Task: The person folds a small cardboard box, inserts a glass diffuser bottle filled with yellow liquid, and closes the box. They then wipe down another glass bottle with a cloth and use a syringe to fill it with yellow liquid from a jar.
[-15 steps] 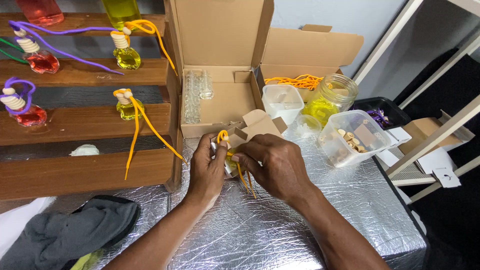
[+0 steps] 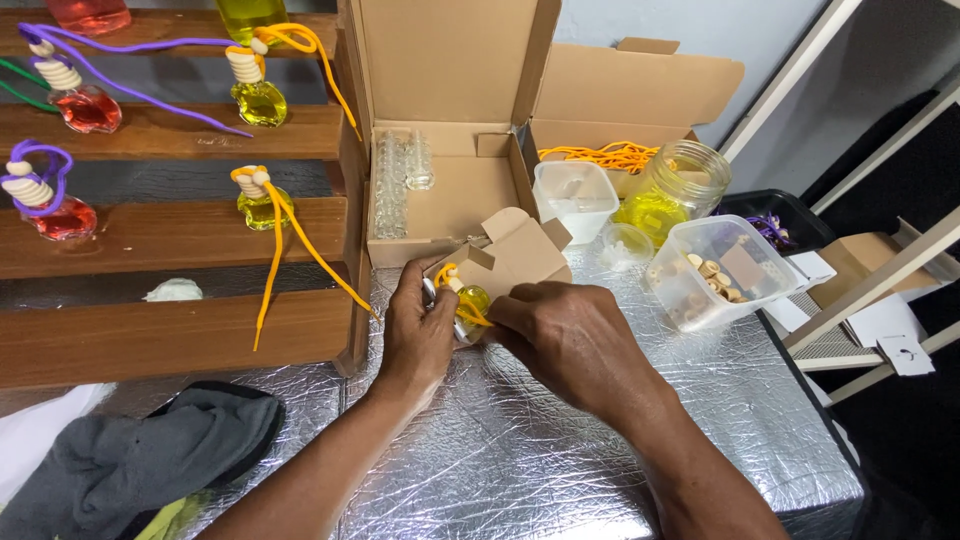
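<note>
Left hand [image 2: 420, 325] and right hand [image 2: 570, 335] fingers closed around small yellow-filled glass bottle with orange cord [image 2: 470, 300], beside small brown cardboard carton [image 2: 515, 255]. Risk: cord snagging carton flap, bottle slipping.

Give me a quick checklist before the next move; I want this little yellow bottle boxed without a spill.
1. Left hand steadies small carton: ok.
2. Carton flaps open: ok.
3. Yellow bottle at carton mouth, between both hands: ok.
4. Orange cord tucked in: not ok, it loops outside.
5. Bottle stopper tight: cannot tell.
6. Right hand grip on bottle: cannot tell, fingers hide it.
</note>
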